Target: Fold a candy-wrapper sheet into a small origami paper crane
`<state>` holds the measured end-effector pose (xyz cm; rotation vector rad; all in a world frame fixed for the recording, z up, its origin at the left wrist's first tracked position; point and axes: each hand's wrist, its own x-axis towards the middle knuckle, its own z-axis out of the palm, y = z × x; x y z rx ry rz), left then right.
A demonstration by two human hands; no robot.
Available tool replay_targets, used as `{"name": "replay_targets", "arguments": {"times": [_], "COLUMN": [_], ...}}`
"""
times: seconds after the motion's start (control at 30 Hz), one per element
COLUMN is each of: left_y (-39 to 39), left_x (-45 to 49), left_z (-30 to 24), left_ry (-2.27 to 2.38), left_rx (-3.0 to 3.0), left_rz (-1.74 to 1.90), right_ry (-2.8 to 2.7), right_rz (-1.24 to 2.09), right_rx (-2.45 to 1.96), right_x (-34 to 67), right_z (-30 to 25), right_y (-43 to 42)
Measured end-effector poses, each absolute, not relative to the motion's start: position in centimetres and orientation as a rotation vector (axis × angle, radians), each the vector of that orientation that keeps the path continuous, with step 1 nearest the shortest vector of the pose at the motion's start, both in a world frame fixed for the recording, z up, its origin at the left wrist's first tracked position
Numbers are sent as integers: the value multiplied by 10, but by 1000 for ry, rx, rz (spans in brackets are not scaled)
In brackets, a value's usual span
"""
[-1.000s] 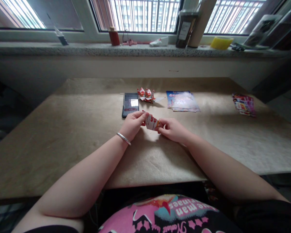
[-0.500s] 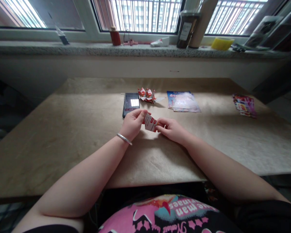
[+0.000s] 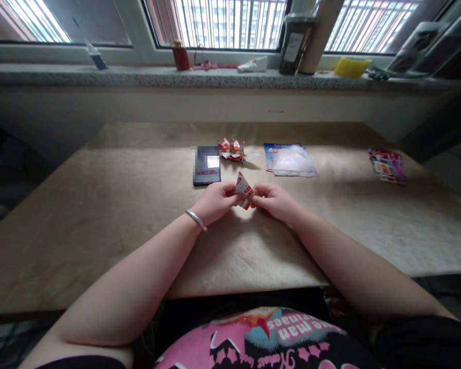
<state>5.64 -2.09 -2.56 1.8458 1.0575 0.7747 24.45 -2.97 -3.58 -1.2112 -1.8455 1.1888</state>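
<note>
Between my two hands is a small folded piece of red and white printed paper [image 3: 243, 185], turned so that one corner points up. My left hand [image 3: 219, 199] pinches its left side with thumb and fingers. On the opposite side, my right hand [image 3: 271, 199] grips the paper's right edge, fingers curled. Just beyond my left hand lies a dark phone [image 3: 206, 171] with light reflected on its screen. Beside the phone stands a folded paper piece [image 3: 232, 148] in red, orange and white, with several pointed parts.
Blue and pink printed sheets [image 3: 290, 158] lie stacked right of centre on the table [image 3: 119, 220]. Further right is a pile of colourful printed cards [image 3: 387, 166]. A stone windowsill [image 3: 138, 78] at the back bears a red bottle [image 3: 181, 57], a dark jar [image 3: 295, 46] and yellow tape [image 3: 352, 67].
The paper has turned from lying slanted to standing with a corner up. My left hand has moved slightly toward me and right, away from the phone. My right hand has barely moved.
</note>
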Motion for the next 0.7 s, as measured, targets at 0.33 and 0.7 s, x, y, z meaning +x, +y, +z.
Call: {"name": "replay_targets", "arguments": {"times": [0.33,0.7], "left_y": [-16,-17], "left_x": [52,54], "left_z": [-26,-26], "left_ry": [1174,1217], "left_rx": [1875,1903], "left_rz": [643,651], "right_ry": [-1893,-1949], "right_rz": [1293,1187], "right_rx": [-1291,-1305], "right_x": [256,259], "right_z": [-31,-39], "right_y": [-25,-20]}}
